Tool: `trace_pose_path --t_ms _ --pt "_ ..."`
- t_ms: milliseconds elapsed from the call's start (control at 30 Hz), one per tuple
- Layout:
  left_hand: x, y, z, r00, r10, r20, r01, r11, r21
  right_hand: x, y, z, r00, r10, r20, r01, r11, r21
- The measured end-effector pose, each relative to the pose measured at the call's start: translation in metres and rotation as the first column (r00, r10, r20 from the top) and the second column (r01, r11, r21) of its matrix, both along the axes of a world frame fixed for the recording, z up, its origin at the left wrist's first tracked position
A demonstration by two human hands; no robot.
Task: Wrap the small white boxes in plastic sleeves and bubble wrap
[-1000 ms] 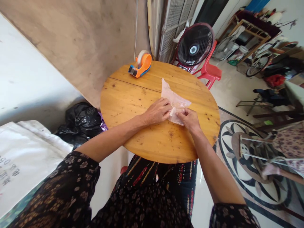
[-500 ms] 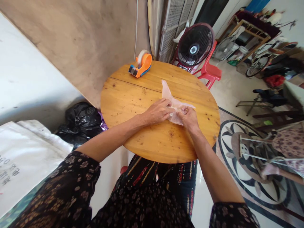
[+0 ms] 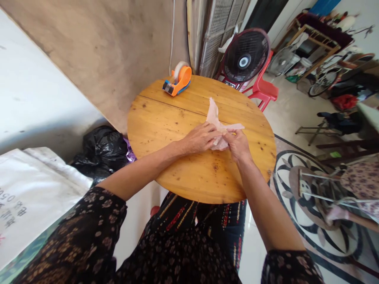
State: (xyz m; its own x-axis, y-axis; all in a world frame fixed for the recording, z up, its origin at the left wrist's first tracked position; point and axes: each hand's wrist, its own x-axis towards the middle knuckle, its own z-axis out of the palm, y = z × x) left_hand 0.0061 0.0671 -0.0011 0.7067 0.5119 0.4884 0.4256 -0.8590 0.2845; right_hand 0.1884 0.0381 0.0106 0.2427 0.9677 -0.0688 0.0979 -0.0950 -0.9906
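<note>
A thin, crumpled pale pink sheet (image 3: 212, 115), like tissue or thin plastic, lies on the round wooden table (image 3: 160, 136). One pointed end sticks up toward the table's far side, and a narrow flap reaches right past my right hand. My left hand (image 3: 199, 138) rests on the sheet's left part, its fingers closed together and gripping it near the middle. With thumb and fingers, my right hand (image 3: 239, 145) pinches the right side of the sheet. The fingertips of both hands meet there, and whatever may be under them is hidden.
An orange tape dispenser (image 3: 181, 81) with a roll of tape stands at the table's back left. Behind the table are a fan (image 3: 244, 55) and a red plastic chair (image 3: 263, 88). Black bags (image 3: 102, 148) sit left; another person's gloved hand (image 3: 337, 213) shows at right.
My right hand has moved slightly up and closer to my left fingers. The sheet's right side is now folded over into a narrow flap. The camera view has shifted a little.
</note>
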Motion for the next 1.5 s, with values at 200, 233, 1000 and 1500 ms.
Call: trace_pose_path --t_ms 200,233,1000,1500 --pt "0.002 -0.001 -0.001 0.996 0.074 0.041 -0.073 0.996 -0.043 -0.002 0.005 0.007 0.99 0.084 0.117 -0.089 0.995 0.034" --pt "0.002 0.0 -0.003 0.996 0.077 0.055 -0.074 0.996 -0.046 -0.003 0.006 0.009 0.988 0.087 0.129 -0.093 0.995 0.038" --pt "-0.002 -0.004 0.002 0.978 0.089 0.191 -0.052 0.981 -0.189 -0.012 0.015 0.031 0.958 0.16 0.239 -0.157 0.987 -0.034" --pt "-0.008 -0.007 0.011 0.991 0.031 0.133 -0.008 0.986 -0.168 -0.022 0.003 0.048 0.956 0.21 0.203 -0.193 0.976 -0.1"
